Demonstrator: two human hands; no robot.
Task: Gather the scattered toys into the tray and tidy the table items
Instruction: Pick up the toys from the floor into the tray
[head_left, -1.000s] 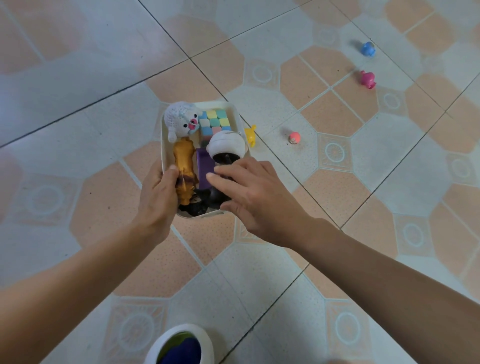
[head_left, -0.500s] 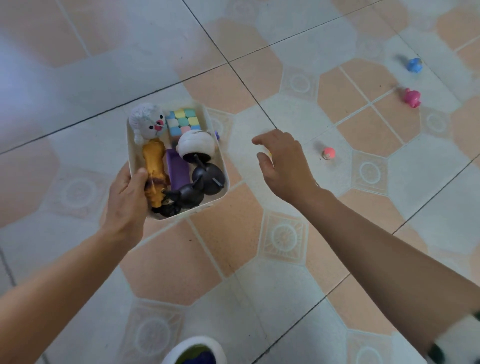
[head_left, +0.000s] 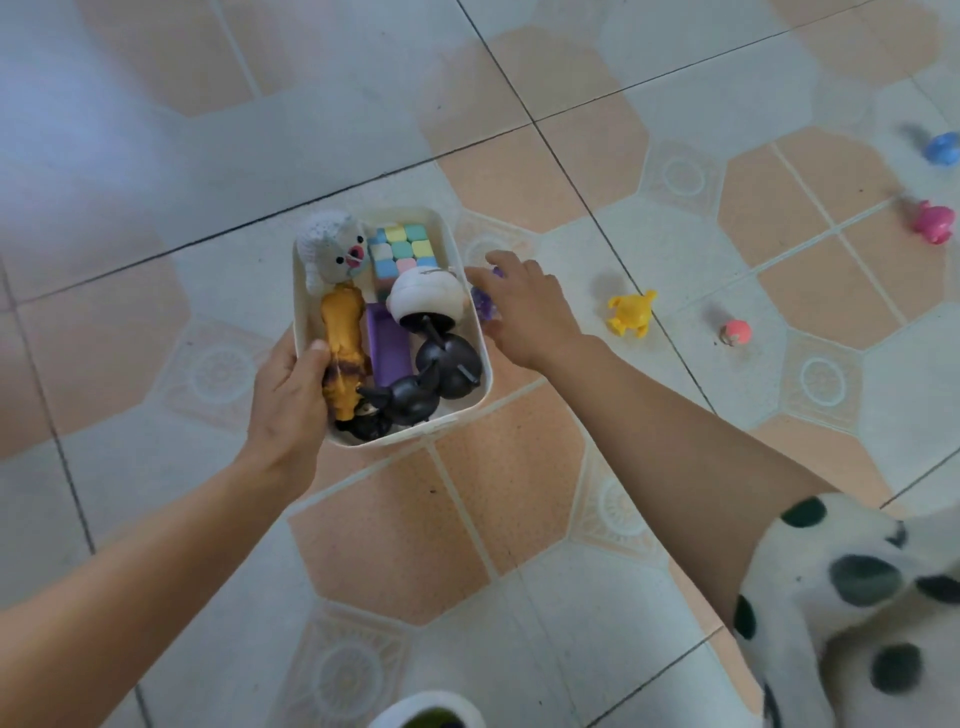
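— White plastic tray (head_left: 415, 432), status?
— L hand (head_left: 291, 395) grips tray's left rim, thumb on orange rubber figure (head_left: 343, 338) inside. Also in tray: grey knit plush head (head_left: 332, 252), pastel puzzle cube (head_left: 402, 249), purple box (head_left: 387, 349), white dome (head_left: 426, 297), black figures (head_left: 448, 359).
— R hand (head_left: 527, 309)?
— Just right of tray, fingers curled round small purple toy (head_left: 485, 307).
— Loose bits?
— All on tiled floor (head_left: 519, 519) right of tray: yellow plastic toy (head_left: 631, 313) near, pink ball (head_left: 736, 332) beyond it, pink toy (head_left: 935, 223) and blue toy (head_left: 943, 149) well apart.
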